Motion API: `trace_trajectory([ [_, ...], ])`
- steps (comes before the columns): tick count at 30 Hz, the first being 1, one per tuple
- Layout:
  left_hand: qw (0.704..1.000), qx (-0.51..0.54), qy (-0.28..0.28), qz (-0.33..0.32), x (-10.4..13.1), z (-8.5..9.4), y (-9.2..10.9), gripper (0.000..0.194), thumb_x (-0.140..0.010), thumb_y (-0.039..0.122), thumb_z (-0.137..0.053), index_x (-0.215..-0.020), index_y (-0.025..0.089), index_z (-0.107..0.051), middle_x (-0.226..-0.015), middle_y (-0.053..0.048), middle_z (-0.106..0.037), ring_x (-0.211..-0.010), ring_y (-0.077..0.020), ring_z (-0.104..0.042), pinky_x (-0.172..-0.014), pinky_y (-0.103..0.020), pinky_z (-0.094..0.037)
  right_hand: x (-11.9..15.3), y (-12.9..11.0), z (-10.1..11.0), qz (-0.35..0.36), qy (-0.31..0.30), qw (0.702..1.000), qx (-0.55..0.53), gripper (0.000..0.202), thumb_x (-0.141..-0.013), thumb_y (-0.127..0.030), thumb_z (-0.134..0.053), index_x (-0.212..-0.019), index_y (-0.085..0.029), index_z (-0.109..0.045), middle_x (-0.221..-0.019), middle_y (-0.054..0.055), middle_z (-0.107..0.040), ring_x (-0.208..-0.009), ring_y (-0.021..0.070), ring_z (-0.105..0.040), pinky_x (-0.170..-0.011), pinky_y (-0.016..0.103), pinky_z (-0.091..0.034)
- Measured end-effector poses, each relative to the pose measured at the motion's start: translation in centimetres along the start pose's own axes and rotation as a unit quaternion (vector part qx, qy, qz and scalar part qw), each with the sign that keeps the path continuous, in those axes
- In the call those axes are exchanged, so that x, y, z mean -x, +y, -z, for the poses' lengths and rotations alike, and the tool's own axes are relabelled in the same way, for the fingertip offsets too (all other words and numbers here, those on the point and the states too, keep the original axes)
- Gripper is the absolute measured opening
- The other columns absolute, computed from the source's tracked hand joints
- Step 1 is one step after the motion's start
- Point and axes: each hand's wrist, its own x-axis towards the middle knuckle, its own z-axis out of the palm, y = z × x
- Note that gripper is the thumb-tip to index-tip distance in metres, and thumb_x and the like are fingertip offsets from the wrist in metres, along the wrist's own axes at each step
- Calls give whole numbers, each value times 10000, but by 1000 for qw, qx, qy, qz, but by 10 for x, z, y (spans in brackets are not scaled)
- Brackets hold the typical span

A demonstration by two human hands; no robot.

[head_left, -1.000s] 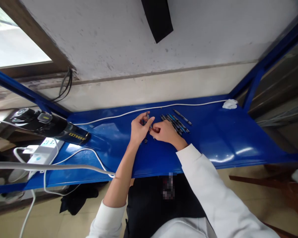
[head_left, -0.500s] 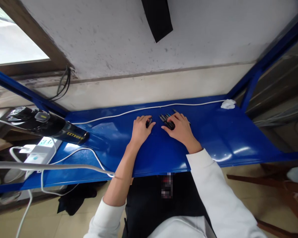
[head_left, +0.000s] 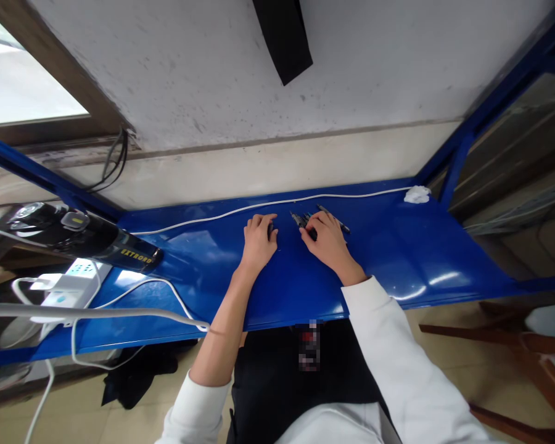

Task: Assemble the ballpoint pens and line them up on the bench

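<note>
Several dark pens [head_left: 298, 218] lie in a loose group on the blue shelf [head_left: 305, 277], partly under the fingers of my right hand [head_left: 326, 242]. That hand is curled round the pens, thumb and fingers closed on them. One more pen [head_left: 333, 217] lies slanted just behind and to the right of it. To the left of the group, my left hand [head_left: 259, 240] rests on the shelf with curled fingers round a small dark pen [head_left: 271, 230], mostly hidden by the hand.
A black bottle [head_left: 134, 251] lies at the left, by a white power strip [head_left: 76, 283]. A white cable [head_left: 222, 214] runs along the back to crumpled white tissue [head_left: 417, 195]. Another cable [head_left: 180, 293] reaches my left forearm. Blue posts stand on both sides.
My right hand has closed in more on the pens, and the slanted pen beside it shows more fully. The thumb of my left hand has drawn in. The whole view has shifted slightly.
</note>
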Motion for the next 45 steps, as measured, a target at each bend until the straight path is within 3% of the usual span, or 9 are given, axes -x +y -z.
trace_trajectory([
  [6, 1000, 13, 14, 1, 0, 3, 2, 548, -911, 23, -602, -1390, 255, -730, -1297, -154, -737, -1248, -417, -685, -1106, -633, -517, -2, -8, 5, -57, 80, 979, -178, 290, -1193, -508, -464, -1165, -243, -578, -1067, 134, -777, -953, 299, -724, -902, 440, -529],
  [11, 999, 34, 14, -9, -1, 4, 5, 585, -876, -11, -597, -1381, 246, -742, -1291, -144, -752, -1235, -399, -686, -1124, -615, -506, 2, -11, 6, -73, 86, 959, -259, 244, -1200, -516, -468, -1197, -275, -508, -1013, 71, -755, -816, 238, -682, -816, 382, -490],
  [14, 997, 70, 34, -16, -2, 5, 8, 432, -957, 76, -640, -1334, 243, -767, -1254, -134, -766, -1214, -371, -700, -1137, -586, -507, 1, -16, 7, -79, 92, 950, -288, 245, -1190, -515, -484, -1216, -272, -508, -978, 52, -706, -785, 231, -642, -790, 377, -473],
  [19, 968, 240, 68, -2, -4, 9, 15, 230, -1068, 311, -717, -1266, 233, -805, -1185, -114, -813, -1133, -297, -753, -1081, -468, -562, -20, -36, 12, -70, 64, 939, -331, 301, -1171, -580, -538, -1161, -284, -594, -952, 33, -681, -831, 234, -621, -808, 360, -460],
  [26, 895, 430, 100, 67, -7, 11, 18, 365, -1045, 493, -807, -1278, 212, -828, -1312, -123, -859, -1250, -299, -802, -1164, -459, -583, -62, -49, -15, 18, -8, 945, -326, 412, -1165, -595, -563, -907, -274, -556, -733, -34, -566, -659, 170, -499, -714, 319, -340],
  [29, 861, 488, 113, 85, -8, 12, 17, 411, -1019, 529, -848, -1296, 225, -845, -1368, -116, -850, -1340, -305, -777, -1249, -482, -546, -60, -45, -31, 37, -23, 959, -281, 420, -1189, -581, -514, -910, -272, -574, -715, -21, -582, -617, 175, -489, -686, 326, -300],
  [33, 825, 553, 79, 81, -6, 14, 20, 412, -1051, 519, -828, -1352, 238, -850, -1351, -124, -855, -1334, -298, -782, -1238, -454, -559, -47, -42, -40, 67, -31, 967, -243, 423, -1223, -561, -431, -1054, -247, -658, -790, 26, -703, -645, 199, -614, -686, 329, -360],
  [41, 817, 564, 94, 72, -17, 16, 24, 460, -1062, 615, -779, -1339, 254, -852, -1175, -101, -882, -1089, -251, -832, -1031, -394, -662, -45, -44, -40, 68, -49, 968, -236, 471, -1248, -538, -366, -1421, -231, -679, -997, 76, -827, -805, 240, -767, -767, 339, -497],
  [45, 839, 539, 63, 39, -38, 19, 18, 373, -1037, 560, -835, -1187, 223, -890, -1109, -105, -879, -1011, -235, -830, -913, -346, -665, -47, -40, -40, 38, -30, 967, -250, 490, -1244, -571, -348, -1202, -226, -694, -941, 77, -804, -811, 240, -768, -753, 334, -498],
])
